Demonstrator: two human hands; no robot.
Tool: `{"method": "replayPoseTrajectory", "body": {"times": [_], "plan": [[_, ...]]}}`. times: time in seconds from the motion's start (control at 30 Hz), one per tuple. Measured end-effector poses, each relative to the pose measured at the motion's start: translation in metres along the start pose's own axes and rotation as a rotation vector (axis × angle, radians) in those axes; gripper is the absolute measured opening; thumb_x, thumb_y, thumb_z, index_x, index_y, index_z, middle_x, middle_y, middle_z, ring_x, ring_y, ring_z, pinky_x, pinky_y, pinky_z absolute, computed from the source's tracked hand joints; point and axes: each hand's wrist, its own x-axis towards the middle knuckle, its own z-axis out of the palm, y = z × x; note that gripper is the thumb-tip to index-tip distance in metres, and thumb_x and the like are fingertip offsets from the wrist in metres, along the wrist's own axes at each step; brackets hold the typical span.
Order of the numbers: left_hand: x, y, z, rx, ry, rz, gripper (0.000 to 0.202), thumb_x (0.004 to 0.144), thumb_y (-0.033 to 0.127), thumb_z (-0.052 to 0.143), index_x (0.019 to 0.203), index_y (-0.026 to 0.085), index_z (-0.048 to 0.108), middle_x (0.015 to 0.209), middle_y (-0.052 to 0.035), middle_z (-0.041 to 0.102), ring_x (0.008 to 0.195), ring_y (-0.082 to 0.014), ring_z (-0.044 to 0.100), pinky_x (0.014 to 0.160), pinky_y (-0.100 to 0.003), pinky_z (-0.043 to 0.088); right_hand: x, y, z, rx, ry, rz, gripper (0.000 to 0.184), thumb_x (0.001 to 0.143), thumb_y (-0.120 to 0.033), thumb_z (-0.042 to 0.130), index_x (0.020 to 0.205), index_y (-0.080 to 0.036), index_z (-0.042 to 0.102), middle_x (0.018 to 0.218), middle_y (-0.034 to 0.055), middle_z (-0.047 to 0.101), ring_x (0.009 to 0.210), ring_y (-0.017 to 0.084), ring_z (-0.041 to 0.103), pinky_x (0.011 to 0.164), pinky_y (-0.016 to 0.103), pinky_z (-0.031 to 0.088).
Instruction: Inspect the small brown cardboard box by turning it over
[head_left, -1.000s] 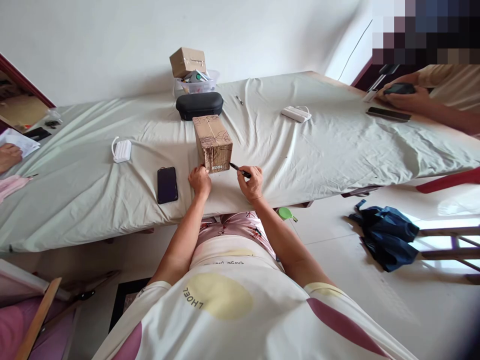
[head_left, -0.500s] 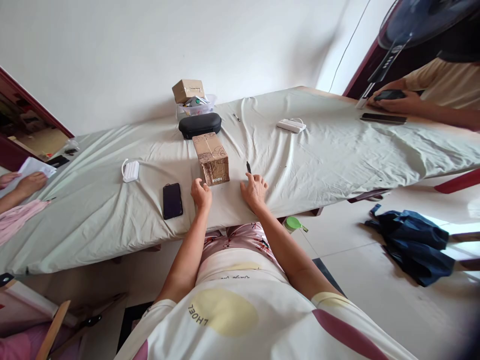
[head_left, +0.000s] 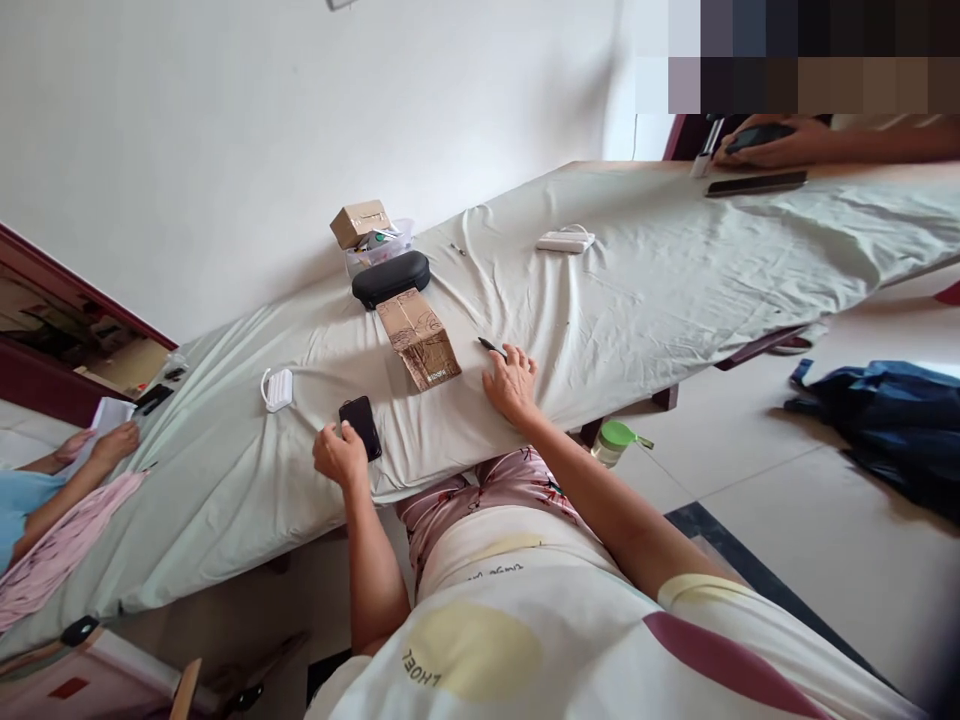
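Since 0.5 s ago the left hand (head_left: 341,454) has gone from the carton's (head_left: 420,345) side to the phone (head_left: 362,428), at the carton's 7 o'clock; I cannot tell whether its curled fingers grip. The right hand (head_left: 512,384), fingers apart, is by the pen (head_left: 490,346) at 3 o'clock. A black case (head_left: 391,278) blocks 11 o'clock.

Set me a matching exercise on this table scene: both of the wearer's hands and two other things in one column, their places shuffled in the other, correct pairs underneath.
Things
1. Left hand
2. Black case
3. Right hand
4. Green-lidded cup

Places
A. Lower than the cloth-covered table top
B. At the edge of the dark phone
C. Between the cardboard box with drawn lines and the plastic basket
D. By the pen

Pairs: 1-B, 2-C, 3-D, 4-A
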Motion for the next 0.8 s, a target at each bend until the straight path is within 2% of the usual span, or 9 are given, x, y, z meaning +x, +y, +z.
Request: {"method": "replayPoseTrajectory", "body": {"times": [0.07,0.13,0.33,0.53,0.67,0.8], "plan": [[0.007,-0.017,-0.007,0.136,-0.059,-0.037,0.046,0.102,0.042,0.041,0.121,0.015,0.073,0.130,-0.0236,0.071,0.130,-0.0410,0.061,0.103,-0.055,0.049,-0.001,0.001,-0.001,0.049,0.031,-0.018,0.045,0.095,-0.029,0.052,0.138,-0.018,0.065,0.156,0.0197,0.053,0.145,0.038,0.043,0.118,0.056,0.029],[0.006,-0.023,-0.006,0.203,-0.123,-0.024,0.048,0.102,0.044,0.040,0.115,0.015,0.076,0.127,-0.0249,0.072,0.130,-0.0430,0.060,0.102,-0.058,0.048,-0.001,0.002,-0.002,0.087,0.035,-0.024,0.043,0.096,-0.028,0.052,0.134,-0.019,0.067,0.151,0.0190,0.058,0.139,0.036,0.049,0.117,0.054,0.030],[-0.005,-0.011,0.007,0.236,-0.181,-0.007,0.056,0.101,0.055,0.042,0.115,0.010,0.074,0.137,-0.0288,0.066,0.141,-0.0451,0.051,0.112,-0.063,0.040,-0.001,0.007,0.000,0.159,0.041,-0.036,0.038,0.095,-0.026,0.051,0.128,-0.020,0.069,0.139,0.0165,0.067,0.126,0.034,0.059,0.114,0.051,0.034],[-0.001,-0.006,0.001,0.229,-0.269,-0.055,0.073,0.093,0.074,0.051,0.124,0.011,0.069,0.147,-0.0298,0.059,0.148,-0.0455,0.044,0.118,-0.063,0.036,-0.001,0.008,0.000,0.181,0.061,-0.023,0.037,0.096,-0.027,0.049,0.127,-0.019,0.068,0.137,0.0163,0.068,0.121,0.033,0.062,0.111,0.049,0.037],[-0.008,0.000,0.003,0.243,-0.266,-0.018,0.078,0.084,0.070,0.067,0.132,0.010,0.061,0.152,-0.0302,0.055,0.151,-0.0437,0.042,0.120,-0.061,0.035,0.001,0.010,0.003,0.225,0.073,-0.021,0.038,0.095,-0.026,0.049,0.127,-0.018,0.068,0.134,0.0167,0.070,0.123,0.032,0.063,0.112,0.048,0.038],[-0.015,0.006,0.003,0.269,-0.254,-0.030,0.073,0.085,0.060,0.071,0.134,0.008,0.057,0.150,-0.0313,0.055,0.149,-0.0423,0.044,0.120,-0.058,0.036,0.002,0.014,0.007,0.259,0.096,-0.021,0.037,0.094,-0.026,0.050,0.126,-0.018,0.069,0.129,0.0167,0.072,0.121,0.032,0.064,0.109,0.048,0.041]]}}
